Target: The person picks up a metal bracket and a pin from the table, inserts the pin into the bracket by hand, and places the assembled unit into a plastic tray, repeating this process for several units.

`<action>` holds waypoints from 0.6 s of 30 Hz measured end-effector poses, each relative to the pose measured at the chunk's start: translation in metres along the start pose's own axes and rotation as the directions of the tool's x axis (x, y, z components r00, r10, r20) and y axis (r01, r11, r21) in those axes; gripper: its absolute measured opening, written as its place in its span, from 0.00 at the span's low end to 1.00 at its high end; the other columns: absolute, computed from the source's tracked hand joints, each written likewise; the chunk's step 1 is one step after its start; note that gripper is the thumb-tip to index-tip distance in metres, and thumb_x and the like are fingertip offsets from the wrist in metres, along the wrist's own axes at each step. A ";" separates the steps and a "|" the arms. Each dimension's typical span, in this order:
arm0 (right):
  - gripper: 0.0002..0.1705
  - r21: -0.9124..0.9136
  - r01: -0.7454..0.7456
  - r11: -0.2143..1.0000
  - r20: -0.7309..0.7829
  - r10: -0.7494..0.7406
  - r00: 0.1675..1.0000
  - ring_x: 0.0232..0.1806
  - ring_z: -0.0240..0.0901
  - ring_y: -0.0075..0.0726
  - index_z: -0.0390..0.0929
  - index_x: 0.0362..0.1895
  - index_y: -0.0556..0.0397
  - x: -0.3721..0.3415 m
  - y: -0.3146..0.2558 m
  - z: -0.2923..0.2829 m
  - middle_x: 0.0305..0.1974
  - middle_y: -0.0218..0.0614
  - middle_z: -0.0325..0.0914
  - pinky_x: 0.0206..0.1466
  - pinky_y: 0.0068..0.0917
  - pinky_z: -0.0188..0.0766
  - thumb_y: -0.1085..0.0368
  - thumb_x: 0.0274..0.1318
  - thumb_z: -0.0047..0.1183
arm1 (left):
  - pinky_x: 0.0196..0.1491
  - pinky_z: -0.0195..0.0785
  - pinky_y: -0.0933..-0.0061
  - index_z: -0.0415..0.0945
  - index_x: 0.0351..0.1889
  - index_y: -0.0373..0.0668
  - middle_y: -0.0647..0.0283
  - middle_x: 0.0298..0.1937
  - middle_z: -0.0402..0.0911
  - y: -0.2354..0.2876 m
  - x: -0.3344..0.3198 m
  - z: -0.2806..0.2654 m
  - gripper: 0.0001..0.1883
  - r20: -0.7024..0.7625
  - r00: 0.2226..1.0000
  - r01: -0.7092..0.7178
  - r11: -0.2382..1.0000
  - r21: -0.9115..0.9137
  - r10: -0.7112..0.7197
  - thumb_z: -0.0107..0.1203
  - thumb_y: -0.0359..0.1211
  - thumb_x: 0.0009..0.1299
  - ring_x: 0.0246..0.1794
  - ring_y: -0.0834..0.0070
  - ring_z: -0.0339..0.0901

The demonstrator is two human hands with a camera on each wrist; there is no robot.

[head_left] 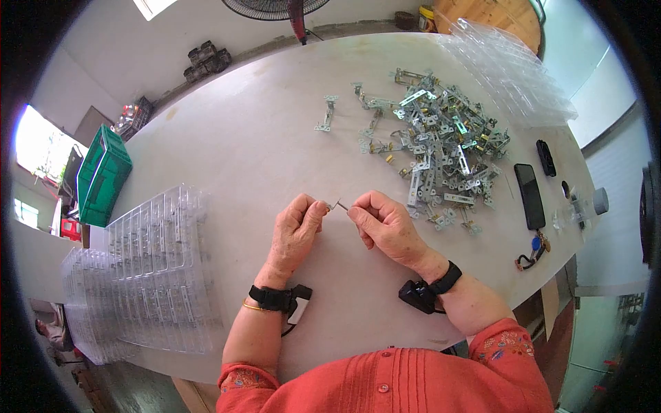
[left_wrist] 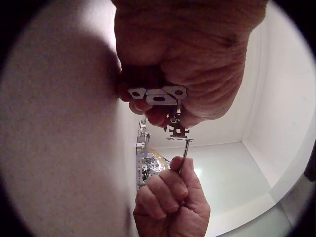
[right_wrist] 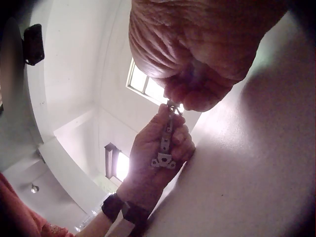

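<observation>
My left hand [head_left: 292, 233] grips a small metal bracket [left_wrist: 161, 98] with holed plates at its ends; in the right wrist view its long strip [right_wrist: 166, 143] lies along the left palm. From the right, my right hand [head_left: 391, 230] pinches a thin metal rod [left_wrist: 185, 154] between thumb and forefinger. In the left wrist view the rod's tip is right at the bracket's outer end. Both hands face each other over the table, fingertips close together. A heap of similar brackets [head_left: 447, 148] lies beyond the right hand, and one bracket [head_left: 327, 113] lies apart farther back.
Clear plastic trays [head_left: 162, 275] with brackets in them stand at the left, near a green crate [head_left: 103, 179]. More clear trays [head_left: 509, 76] lie at the back right. A phone [head_left: 529, 196] and a keyring [head_left: 533, 253] lie near the right table edge.
</observation>
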State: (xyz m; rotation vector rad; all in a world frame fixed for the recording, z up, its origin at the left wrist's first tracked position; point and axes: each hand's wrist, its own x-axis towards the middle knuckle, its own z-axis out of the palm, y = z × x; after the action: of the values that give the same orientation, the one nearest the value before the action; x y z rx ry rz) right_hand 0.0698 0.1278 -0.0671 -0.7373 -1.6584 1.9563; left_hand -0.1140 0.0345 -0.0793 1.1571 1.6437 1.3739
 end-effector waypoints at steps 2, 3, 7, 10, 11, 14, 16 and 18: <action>0.08 0.008 -0.002 1.000 0.002 0.002 1.000 0.21 0.64 0.14 0.74 0.40 0.51 0.000 0.000 0.000 0.23 0.22 0.71 0.22 0.16 0.63 0.61 0.69 0.53 | 0.29 0.60 0.81 0.75 0.32 0.40 0.73 0.23 0.70 0.000 0.000 -0.001 0.17 -0.006 1.000 0.020 1.000 -0.003 -0.020 0.53 0.43 0.77 0.25 0.85 0.65; 0.08 0.015 -0.004 1.000 0.005 0.003 1.000 0.21 0.64 0.14 0.74 0.40 0.51 0.000 0.000 0.000 0.23 0.22 0.71 0.22 0.16 0.63 0.60 0.69 0.53 | 0.29 0.60 0.81 0.75 0.32 0.40 0.73 0.23 0.70 0.000 0.000 -0.001 0.17 -0.006 1.000 0.029 1.000 -0.001 -0.029 0.53 0.43 0.77 0.25 0.86 0.65; 0.08 0.001 -0.012 1.000 -0.006 0.012 1.000 0.21 0.64 0.14 0.74 0.40 0.51 0.000 -0.001 0.001 0.23 0.22 0.70 0.22 0.16 0.63 0.60 0.68 0.54 | 0.25 0.58 0.83 0.74 0.33 0.41 0.74 0.23 0.70 -0.003 0.001 0.000 0.15 -0.003 1.000 -0.028 0.999 0.040 0.028 0.50 0.41 0.79 0.22 0.87 0.63; 0.09 -0.002 -0.018 1.000 -0.006 0.018 1.000 0.21 0.64 0.14 0.74 0.40 0.51 0.000 -0.001 0.000 0.23 0.23 0.71 0.22 0.16 0.63 0.60 0.68 0.54 | 0.24 0.57 0.83 0.74 0.33 0.41 0.74 0.23 0.70 -0.003 0.000 0.000 0.16 -0.008 1.000 -0.005 1.000 0.020 0.006 0.50 0.41 0.79 0.22 0.87 0.63; 0.09 0.008 -0.018 1.000 -0.007 0.018 1.000 0.22 0.64 0.14 0.74 0.40 0.52 0.000 0.000 0.000 0.23 0.23 0.71 0.23 0.16 0.64 0.60 0.68 0.54 | 0.24 0.57 0.83 0.74 0.33 0.41 0.74 0.23 0.70 -0.002 0.000 0.001 0.16 -0.002 1.000 -0.005 1.000 0.021 0.005 0.50 0.41 0.79 0.22 0.87 0.63; 0.09 0.013 -0.023 1.000 -0.020 0.023 1.000 0.22 0.65 0.14 0.74 0.40 0.52 0.000 -0.002 0.000 0.24 0.23 0.71 0.23 0.17 0.64 0.60 0.68 0.53 | 0.27 0.59 0.80 0.74 0.32 0.40 0.73 0.22 0.69 0.004 -0.001 0.001 0.16 0.012 0.999 0.042 0.997 -0.063 -0.041 0.51 0.41 0.78 0.23 0.86 0.63; 0.10 0.012 -0.028 1.000 -0.038 0.029 0.999 0.23 0.65 0.14 0.74 0.40 0.53 -0.001 -0.003 -0.001 0.24 0.23 0.71 0.23 0.17 0.64 0.59 0.68 0.53 | 0.24 0.57 0.83 0.75 0.33 0.41 0.74 0.24 0.70 0.006 -0.001 -0.001 0.16 0.019 0.994 0.106 0.991 -0.083 -0.105 0.49 0.42 0.79 0.22 0.87 0.63; 0.10 0.074 -0.015 0.997 -0.011 0.016 1.000 0.22 0.65 0.15 0.74 0.39 0.53 -0.002 -0.003 -0.001 0.24 0.23 0.70 0.23 0.17 0.64 0.60 0.68 0.53 | 0.25 0.57 0.83 0.75 0.33 0.41 0.74 0.24 0.70 0.005 0.000 -0.001 0.16 0.026 0.994 0.112 0.988 -0.102 -0.110 0.49 0.42 0.79 0.22 0.87 0.63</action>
State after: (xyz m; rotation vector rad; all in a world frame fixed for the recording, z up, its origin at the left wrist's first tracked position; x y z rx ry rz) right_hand 0.0716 0.1278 -0.0640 -0.7341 -1.5685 2.0084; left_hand -0.1135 0.0343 -0.0745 1.0017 1.5793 1.3551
